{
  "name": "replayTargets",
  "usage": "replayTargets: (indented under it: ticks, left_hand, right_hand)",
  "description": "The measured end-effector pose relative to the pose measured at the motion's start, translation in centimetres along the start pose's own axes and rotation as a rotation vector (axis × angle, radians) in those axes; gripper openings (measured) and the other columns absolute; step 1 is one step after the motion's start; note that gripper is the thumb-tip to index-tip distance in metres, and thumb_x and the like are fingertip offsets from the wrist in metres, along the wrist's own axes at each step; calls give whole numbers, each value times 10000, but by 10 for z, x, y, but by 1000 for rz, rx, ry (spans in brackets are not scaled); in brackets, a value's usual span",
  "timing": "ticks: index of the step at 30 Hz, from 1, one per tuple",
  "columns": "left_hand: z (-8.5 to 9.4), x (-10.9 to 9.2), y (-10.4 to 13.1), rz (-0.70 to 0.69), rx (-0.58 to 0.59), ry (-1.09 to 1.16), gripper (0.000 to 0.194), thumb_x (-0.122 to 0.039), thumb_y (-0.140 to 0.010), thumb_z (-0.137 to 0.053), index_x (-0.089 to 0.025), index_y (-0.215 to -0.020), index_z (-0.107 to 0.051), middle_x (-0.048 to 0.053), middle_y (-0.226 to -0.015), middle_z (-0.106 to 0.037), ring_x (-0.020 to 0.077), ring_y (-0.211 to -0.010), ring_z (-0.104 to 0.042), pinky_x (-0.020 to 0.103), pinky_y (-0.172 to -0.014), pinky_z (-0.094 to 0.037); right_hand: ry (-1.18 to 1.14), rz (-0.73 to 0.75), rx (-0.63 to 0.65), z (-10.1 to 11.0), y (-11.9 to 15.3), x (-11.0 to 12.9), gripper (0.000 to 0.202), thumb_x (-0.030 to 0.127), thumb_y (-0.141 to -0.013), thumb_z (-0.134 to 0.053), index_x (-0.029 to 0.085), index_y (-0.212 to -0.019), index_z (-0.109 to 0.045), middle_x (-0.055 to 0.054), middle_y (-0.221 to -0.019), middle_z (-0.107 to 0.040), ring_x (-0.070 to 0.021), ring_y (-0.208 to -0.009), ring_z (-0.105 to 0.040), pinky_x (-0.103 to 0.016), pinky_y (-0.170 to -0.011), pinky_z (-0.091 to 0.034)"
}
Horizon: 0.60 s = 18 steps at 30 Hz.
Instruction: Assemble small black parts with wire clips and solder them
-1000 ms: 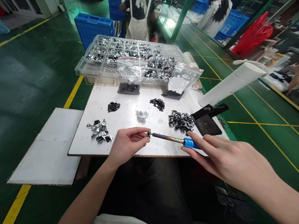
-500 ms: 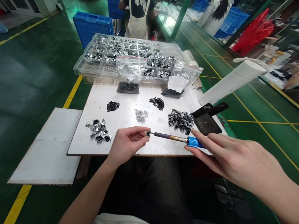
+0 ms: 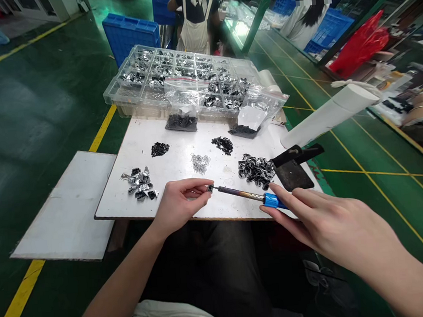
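Note:
Between the thumb and fingertips of my left hand point(image 3: 180, 203) is a small dark part point(image 3: 210, 188), mostly hidden by the fingers. My right hand point(image 3: 324, 217) grips the blue handle of a soldering iron point(image 3: 240, 194), its metal barrel pointing left. The iron's thin tip reaches the small part and seems to touch it. Beyond my hands on the white board lie a pile of tiny silvery pieces point(image 3: 200, 163), a heap of black-and-silver parts point(image 3: 256, 170), two small black piles point(image 3: 160, 148) point(image 3: 222, 145), and shiny metal-and-black pieces point(image 3: 140, 184) at left.
A clear compartment box point(image 3: 132, 99) full of small parts stands at the back, with two zip bags point(image 3: 181, 121) point(image 3: 245, 126) before it. At right are a black iron stand point(image 3: 295, 173) and a white tube point(image 3: 329, 113). Two other people are beyond.
The soldering iron and my right hand have shifted very slightly left. Both hands keep their holds, and the tip stays at the small part.

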State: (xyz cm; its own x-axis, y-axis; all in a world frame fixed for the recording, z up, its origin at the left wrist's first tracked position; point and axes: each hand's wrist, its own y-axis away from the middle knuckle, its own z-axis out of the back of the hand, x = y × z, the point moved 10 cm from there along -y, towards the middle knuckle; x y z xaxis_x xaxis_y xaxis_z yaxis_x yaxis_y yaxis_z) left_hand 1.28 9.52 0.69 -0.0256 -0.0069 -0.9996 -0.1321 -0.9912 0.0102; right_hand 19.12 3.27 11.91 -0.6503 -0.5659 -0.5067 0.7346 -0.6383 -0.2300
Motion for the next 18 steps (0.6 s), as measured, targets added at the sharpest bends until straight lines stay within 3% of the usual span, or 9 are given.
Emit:
replayTargets:
  ticks: [13,18]
  left_hand:
    - [0,-5,2,-95,2,-69,247,-150,-780,-743,-132,-1016,-812,67,-887,-794,178,-809,-745,259,-780,-643]
    - [4,-4,2,-74,-36,-13,248,-167,-765,-764,-143,-1007,-813,55,-874,-793,180,-811,-747,266,-803,-644]
  right_hand:
    - [-59,-10,78,-11,0,4,513,437,-1062,-308,110,-1110,-701,-41,-634,-639,-174,-422,-557,-353,-462,-274]
    - [-123,-64,12,-4,8,-4,436,449,-1029,-440,114,-1143,-694,-39,-660,-667,-181,-483,-609,-340,-463,-323]
